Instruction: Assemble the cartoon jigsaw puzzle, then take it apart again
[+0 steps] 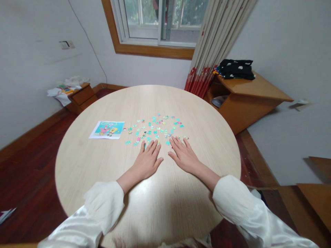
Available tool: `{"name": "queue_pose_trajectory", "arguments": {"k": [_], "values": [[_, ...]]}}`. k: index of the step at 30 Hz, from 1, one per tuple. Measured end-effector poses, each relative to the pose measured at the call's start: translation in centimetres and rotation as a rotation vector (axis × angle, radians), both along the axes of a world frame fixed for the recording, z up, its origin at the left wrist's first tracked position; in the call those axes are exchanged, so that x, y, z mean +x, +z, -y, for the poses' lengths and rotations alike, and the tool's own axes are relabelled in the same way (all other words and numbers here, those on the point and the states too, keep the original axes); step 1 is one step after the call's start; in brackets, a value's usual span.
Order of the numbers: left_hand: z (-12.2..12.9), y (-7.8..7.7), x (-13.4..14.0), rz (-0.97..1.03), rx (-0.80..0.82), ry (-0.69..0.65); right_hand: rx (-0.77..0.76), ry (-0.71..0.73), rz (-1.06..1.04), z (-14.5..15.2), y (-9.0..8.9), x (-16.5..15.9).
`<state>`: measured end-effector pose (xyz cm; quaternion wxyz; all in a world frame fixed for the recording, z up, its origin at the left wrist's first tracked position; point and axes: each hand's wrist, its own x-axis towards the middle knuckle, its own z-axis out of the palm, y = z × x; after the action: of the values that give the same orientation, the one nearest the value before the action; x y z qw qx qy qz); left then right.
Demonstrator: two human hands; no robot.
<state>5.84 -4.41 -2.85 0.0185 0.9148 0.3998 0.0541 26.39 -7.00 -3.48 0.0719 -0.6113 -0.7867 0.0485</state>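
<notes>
Both of my hands lie flat, palms down, at the near side of a loose spread of jigsaw puzzle pieces (155, 132). My left hand (148, 159) has its fingers apart, with the tips by the nearest pieces. My right hand (184, 155) rests the same way to the right, fingertips beside a few pieces. Neither hand grips anything; some pieces may be covered by the fingers. The pieces are mostly turquoise, with pink, yellow and green ones among them. Left of them lies a printed picture sheet (110, 130) showing cartoon figures, a pink one and a yellow one.
Everything lies on a round, pale wooden table (85, 158). Behind it are a window (155, 20) and a long curtain (212, 34). A wooden cabinet (253, 89) with a folded black cloth (236, 70) stands back right, a small drawer unit (82, 98) back left.
</notes>
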Motion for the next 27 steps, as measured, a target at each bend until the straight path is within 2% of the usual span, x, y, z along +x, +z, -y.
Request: {"name": "queue_pose_trajectory", "arguments": {"k": [3,10,13,17,21,24,27], "values": [[0.0,0.0,0.1,0.010,0.004,-0.013,0.043,0.004,-0.015,-0.2,0.0,-0.2],[-0.3,0.2,-0.3,0.079,0.015,-0.002,0.092,-0.028,-0.026,-4.3,0.3,-1.4],[-1.6,0.6,-1.8,0.182,0.046,0.070,0.110,-0.040,-0.040,-4.5,0.3,-1.6],[-4.4,0.8,-4.5,0.297,0.074,0.234,0.150,-0.063,-0.052,-3.9,0.1,-1.2],[-5.4,0.1,-5.3,0.157,-0.001,0.288,0.076,-0.087,-0.006,-4.0,0.1,-1.0],[-5.0,-0.6,-4.8,0.044,-0.060,0.304,-0.020,-0.065,0.019,-4.0,-0.1,-1.0],[-4.6,-0.7,-4.6,0.044,-0.068,0.306,-0.018,-0.062,0.022,-3.8,-0.3,-0.8]]}}
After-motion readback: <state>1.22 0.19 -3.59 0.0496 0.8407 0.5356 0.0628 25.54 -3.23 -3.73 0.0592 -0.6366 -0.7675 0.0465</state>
